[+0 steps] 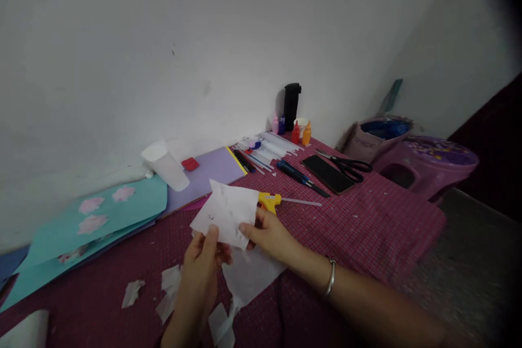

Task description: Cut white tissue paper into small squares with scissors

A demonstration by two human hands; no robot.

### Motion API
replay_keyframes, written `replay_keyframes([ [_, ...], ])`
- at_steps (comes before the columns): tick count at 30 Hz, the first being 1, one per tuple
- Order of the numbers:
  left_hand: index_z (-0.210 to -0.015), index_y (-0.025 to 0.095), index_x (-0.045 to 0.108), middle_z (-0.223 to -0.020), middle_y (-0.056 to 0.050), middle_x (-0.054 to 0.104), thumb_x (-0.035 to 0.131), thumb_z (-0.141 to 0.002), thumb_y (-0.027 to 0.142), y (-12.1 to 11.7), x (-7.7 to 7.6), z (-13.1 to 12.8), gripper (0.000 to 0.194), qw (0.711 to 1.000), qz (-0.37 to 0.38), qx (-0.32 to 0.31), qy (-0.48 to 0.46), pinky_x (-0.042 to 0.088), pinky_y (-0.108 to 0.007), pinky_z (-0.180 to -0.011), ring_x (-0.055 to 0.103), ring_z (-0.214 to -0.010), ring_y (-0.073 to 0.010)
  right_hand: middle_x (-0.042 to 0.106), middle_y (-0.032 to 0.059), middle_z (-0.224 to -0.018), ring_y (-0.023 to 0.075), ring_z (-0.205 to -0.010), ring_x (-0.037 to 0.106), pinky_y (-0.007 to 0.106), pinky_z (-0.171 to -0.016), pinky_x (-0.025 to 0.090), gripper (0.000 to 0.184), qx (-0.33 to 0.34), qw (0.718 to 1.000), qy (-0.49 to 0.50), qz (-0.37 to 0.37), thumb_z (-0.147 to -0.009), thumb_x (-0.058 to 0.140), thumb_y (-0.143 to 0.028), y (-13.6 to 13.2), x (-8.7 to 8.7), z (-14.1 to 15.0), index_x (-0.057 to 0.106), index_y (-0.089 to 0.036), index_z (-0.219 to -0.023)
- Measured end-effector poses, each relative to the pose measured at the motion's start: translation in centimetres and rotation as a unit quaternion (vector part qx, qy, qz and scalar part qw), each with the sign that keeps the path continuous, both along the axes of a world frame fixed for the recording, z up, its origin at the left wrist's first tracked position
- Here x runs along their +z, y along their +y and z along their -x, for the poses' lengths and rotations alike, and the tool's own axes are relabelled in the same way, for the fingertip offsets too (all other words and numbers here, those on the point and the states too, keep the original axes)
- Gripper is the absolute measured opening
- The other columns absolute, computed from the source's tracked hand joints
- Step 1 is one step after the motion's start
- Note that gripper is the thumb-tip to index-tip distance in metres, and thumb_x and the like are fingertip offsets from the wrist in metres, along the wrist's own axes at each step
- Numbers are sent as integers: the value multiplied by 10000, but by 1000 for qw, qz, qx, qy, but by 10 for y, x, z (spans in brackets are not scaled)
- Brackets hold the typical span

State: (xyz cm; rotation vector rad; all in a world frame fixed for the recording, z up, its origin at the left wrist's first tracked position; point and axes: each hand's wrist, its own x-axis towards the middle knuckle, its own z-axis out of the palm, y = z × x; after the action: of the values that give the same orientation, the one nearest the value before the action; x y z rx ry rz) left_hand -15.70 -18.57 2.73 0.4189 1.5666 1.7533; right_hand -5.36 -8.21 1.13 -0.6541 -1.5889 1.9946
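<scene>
A piece of white paper is held up between both hands above the table. My left hand pinches its lower left edge, thumb on top. My right hand grips its right edge, thumb on the front and fingers behind. Below the hands lies another white sheet, partly covered. Torn white scraps are scattered to the left of it. Just beyond my right hand is a yellow glue gun with a glue stick pointing right; the paper and hand hide part of it.
Scissors, a phone and a blue cutter lie at the right. Paint bottles stand by the wall. Teal sheets with pink flowers and a white cup are at the left. A pink stool stands beyond the table.
</scene>
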Motion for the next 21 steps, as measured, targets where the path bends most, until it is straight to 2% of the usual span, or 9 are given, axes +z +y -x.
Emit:
replay_keyframes([
  [3, -650, 180, 505, -487, 36, 543, 630, -679, 639, -1, -5, -8, 477, 991, 54, -116, -29, 396, -227, -381, 492, -402, -112, 559, -27, -712, 112, -579, 503, 242, -517, 430, 230, -14, 1000, 10, -12, -681, 655, -273, -2, 2, 0, 556, -192, -873],
  [6, -716, 170, 542, -520, 37, 561, 672, -694, 545, -1, -6, -16, 398, 981, 75, -182, 2, 463, -242, -437, 533, -446, -117, 561, -28, -684, 117, -600, 490, 240, -542, 404, 179, -36, 999, 7, -25, -654, 650, -206, -4, 1, 1, 543, -196, -797],
  [11, -862, 161, 610, -620, 29, 615, 656, -724, 374, 0, -2, -20, 258, 985, 72, -153, 36, 491, -244, -504, 554, -480, -106, 588, -21, -771, 137, -685, 531, 259, -624, 420, 275, 10, 997, 80, 16, -653, 626, -220, -3, 5, -1, 536, -204, -912],
  [15, -736, 164, 621, -561, 27, 599, 663, -703, 332, -1, 1, -11, 176, 983, 65, -171, 22, 475, -238, -500, 545, -478, -110, 621, -10, -849, 160, -778, 568, 288, -716, 441, 308, 3, 996, 94, -7, -663, 602, -184, -1, 11, -3, 536, -205, -964],
  [18, -659, 163, 604, -545, 14, 603, 687, -699, 332, -2, 1, -6, 192, 983, 54, -174, 25, 461, -226, -518, 555, -512, -114, 620, -7, -859, 166, -792, 568, 289, -712, 446, 308, -8, 996, 84, -22, -667, 590, -167, 2, 11, -4, 539, -204, -968],
  [21, -638, 162, 594, -544, 19, 597, 703, -687, 330, -2, 3, -4, 206, 988, 41, -149, 27, 440, -215, -512, 528, -505, -102, 604, -5, -838, 160, -772, 554, 277, -675, 440, 283, -10, 996, 82, -23, -676, 604, -189, 5, 11, -4, 537, -198, -951],
])
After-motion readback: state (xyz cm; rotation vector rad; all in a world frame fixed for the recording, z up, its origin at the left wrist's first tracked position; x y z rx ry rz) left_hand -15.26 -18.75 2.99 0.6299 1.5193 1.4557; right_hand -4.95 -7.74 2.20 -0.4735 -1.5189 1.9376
